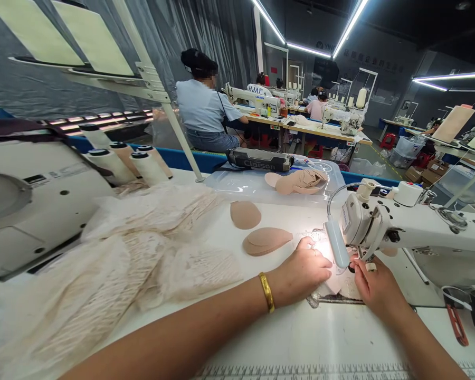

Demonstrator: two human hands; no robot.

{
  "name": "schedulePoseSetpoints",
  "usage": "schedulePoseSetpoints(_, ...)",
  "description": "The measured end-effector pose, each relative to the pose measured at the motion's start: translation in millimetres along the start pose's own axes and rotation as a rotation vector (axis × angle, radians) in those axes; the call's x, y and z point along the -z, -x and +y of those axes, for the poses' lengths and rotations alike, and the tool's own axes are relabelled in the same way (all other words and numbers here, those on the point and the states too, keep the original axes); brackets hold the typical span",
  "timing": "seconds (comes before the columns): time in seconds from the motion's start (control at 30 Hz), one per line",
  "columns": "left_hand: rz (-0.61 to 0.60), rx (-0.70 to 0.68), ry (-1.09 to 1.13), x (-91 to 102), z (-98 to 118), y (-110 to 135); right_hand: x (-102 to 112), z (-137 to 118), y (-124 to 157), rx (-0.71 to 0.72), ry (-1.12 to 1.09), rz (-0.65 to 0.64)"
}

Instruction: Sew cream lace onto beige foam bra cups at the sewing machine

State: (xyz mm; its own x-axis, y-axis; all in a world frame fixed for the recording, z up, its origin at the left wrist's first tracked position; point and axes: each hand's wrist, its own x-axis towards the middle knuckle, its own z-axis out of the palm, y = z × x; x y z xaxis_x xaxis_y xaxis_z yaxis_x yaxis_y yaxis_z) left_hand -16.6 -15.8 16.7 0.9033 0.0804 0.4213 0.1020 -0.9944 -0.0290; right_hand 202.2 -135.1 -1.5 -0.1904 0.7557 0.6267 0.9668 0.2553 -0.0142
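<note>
My left hand [306, 270] is closed on a pale pink fabric piece [330, 285], fingers bent and pressing it to the sewing machine bed. Close by on the right, my right hand [378, 285] pinches the fabric's edge beside the presser foot; a small dark thing at its fingertips is too small to name. The white sewing machine [376, 216] stands over the work, and its lamp [336, 245] lights the spot and partly hides the fabric. Beige moulded cups [267, 241] lie left of my left hand, with another beige cup [245, 215] behind them.
Sheer cream lace fabric [114, 279] is heaped on the left. A clear plastic lid [233, 182] at the back bears a stack of beige cups [301, 182] and a black case [259, 160]. Red-handled snips [456, 323] lie at right. A ruler [301, 371] edges the front. Other people sit beyond.
</note>
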Motion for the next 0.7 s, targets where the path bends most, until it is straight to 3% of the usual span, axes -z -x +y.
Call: schedulePoseSetpoints(0.7,-0.033,0.027,0.006,-2.8,2.8,-0.3,2.6,-1.6,-1.4,0.04,-0.028,0.018)
